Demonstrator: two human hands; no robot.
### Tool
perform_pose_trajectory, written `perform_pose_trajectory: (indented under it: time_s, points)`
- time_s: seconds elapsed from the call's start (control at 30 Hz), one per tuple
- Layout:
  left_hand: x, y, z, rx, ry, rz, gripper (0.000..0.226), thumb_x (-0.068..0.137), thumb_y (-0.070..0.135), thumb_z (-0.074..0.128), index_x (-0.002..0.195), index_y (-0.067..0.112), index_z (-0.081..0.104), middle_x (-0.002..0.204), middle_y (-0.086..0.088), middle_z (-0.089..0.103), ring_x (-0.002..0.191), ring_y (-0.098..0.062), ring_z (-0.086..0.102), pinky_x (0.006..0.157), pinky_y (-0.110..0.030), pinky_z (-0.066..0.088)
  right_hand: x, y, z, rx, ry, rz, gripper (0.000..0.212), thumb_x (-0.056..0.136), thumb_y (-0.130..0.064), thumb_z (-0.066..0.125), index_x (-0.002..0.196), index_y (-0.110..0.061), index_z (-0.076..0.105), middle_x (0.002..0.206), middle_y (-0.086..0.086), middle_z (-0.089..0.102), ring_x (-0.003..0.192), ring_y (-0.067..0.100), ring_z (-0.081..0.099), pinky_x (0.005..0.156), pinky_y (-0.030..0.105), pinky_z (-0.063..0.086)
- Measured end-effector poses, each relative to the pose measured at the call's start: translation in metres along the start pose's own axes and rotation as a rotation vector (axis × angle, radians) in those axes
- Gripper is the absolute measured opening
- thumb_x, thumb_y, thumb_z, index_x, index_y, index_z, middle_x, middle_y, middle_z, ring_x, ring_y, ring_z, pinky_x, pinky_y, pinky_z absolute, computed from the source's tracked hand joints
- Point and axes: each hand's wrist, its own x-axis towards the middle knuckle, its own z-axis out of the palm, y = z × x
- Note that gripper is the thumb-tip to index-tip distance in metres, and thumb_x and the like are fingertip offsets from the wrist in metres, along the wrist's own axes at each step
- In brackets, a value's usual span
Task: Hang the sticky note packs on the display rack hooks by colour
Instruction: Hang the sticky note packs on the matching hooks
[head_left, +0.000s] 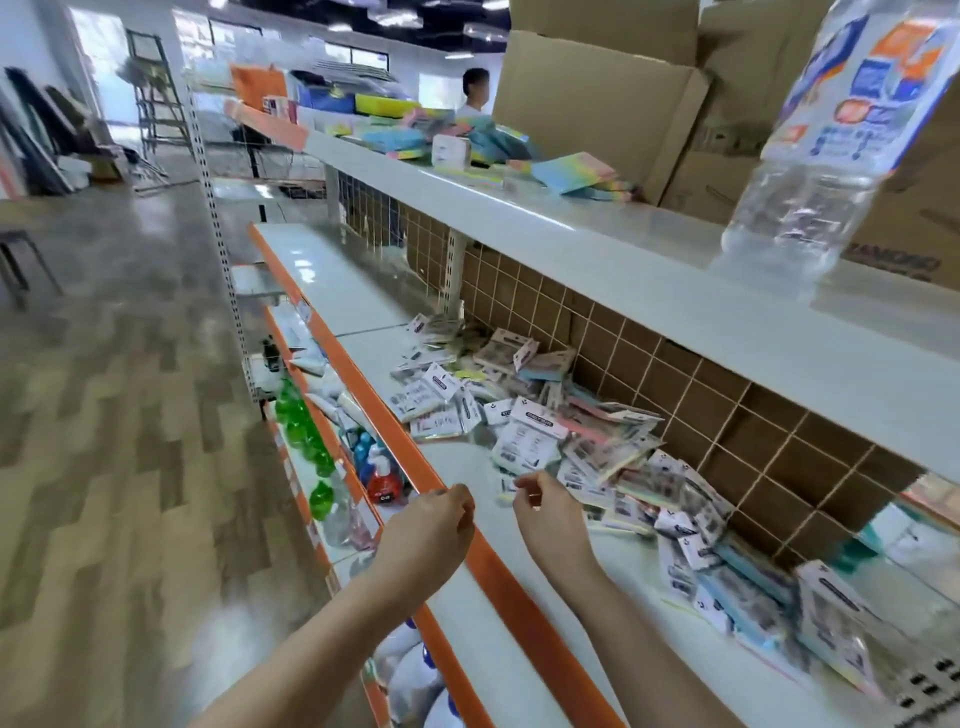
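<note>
A heap of sticky note packs (545, 431) in pastel colours with white header cards lies on the white middle shelf (363, 296), against the wire grid back panel (675, 384). My left hand (436, 525) hovers over the shelf's orange front edge (498, 566), fingers loosely curled and holding nothing. My right hand (545, 512) is just to its right at the near edge of the heap, fingers curled; a small pale pack (506, 491) sits at its fingertips, but blur hides whether it is pinched. No hooks show on the grid.
The top shelf (623, 260) carries a clear water bottle (836, 140), cardboard boxes (602, 104) and loose pastel note pads (576, 174). Lower shelves hold green, blue and red bottles (332, 457). A person (475, 93) stands far behind the rack. Wooden floor lies left.
</note>
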Motion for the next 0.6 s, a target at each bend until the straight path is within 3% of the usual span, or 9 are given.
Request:
perform_pose_trajectory:
  time_s: [0.1, 0.2, 0.37, 0.47, 0.6]
  points:
    - [0.021, -0.009, 0.0, 0.008, -0.007, 0.011, 0.026, 0.098, 0.029, 0.039, 0.12, 0.023, 0.053, 0.117, 0.001, 0.059, 0.105, -0.02, 0.058, 0.076, -0.031, 0.049, 0.018, 0.0, 0.012, -0.037, 0.002, 0.029, 0.022, 0.094, -0.016, 0.05, 0.113, -0.01, 0.06, 0.112, 0.005, 0.065, 0.107, 0.023, 0.06, 0.088, 0.03, 0.044]
    - [0.047, -0.018, 0.001, 0.002, -0.053, 0.026, 0.029, 0.099, 0.028, 0.04, 0.125, 0.021, 0.049, 0.122, -0.001, 0.056, 0.11, -0.022, 0.054, 0.082, -0.034, 0.049, 0.035, -0.001, 0.018, -0.105, -0.002, 0.072, 0.027, 0.094, -0.02, 0.049, 0.118, -0.012, 0.056, 0.117, 0.005, 0.061, 0.113, 0.023, 0.056, 0.089, 0.031, 0.044]
    - [0.098, -0.031, 0.009, 0.026, -0.094, 0.086, 0.035, 0.098, 0.026, 0.042, 0.131, 0.016, 0.043, 0.131, -0.008, 0.05, 0.118, -0.025, 0.048, 0.091, -0.036, 0.044, 0.065, -0.005, 0.033, -0.294, 0.018, 0.114, 0.033, 0.095, -0.023, 0.046, 0.126, -0.011, 0.048, 0.13, 0.009, 0.048, 0.122, 0.026, 0.045, 0.102, 0.034, 0.035]
    - [0.128, -0.042, 0.016, 0.064, -0.107, 0.099, 0.038, 0.098, 0.028, 0.043, 0.133, 0.014, 0.039, 0.13, -0.009, 0.047, 0.122, -0.026, 0.044, 0.093, -0.035, 0.042, 0.083, -0.009, 0.046, -0.437, 0.083, 0.176, 0.045, 0.095, -0.032, 0.044, 0.133, -0.009, 0.041, 0.139, 0.011, 0.038, 0.129, 0.029, 0.037, 0.108, 0.038, 0.029]
    - [0.161, -0.055, 0.026, 0.049, -0.087, 0.112, 0.043, 0.097, 0.026, 0.045, 0.136, 0.011, 0.034, 0.139, -0.011, 0.039, 0.132, -0.029, 0.033, 0.107, -0.039, 0.033, 0.103, -0.015, 0.06, -0.549, 0.131, 0.274, 0.058, 0.096, -0.045, 0.041, 0.139, -0.007, 0.03, 0.146, 0.015, 0.03, 0.136, 0.032, 0.027, 0.111, 0.039, 0.025]
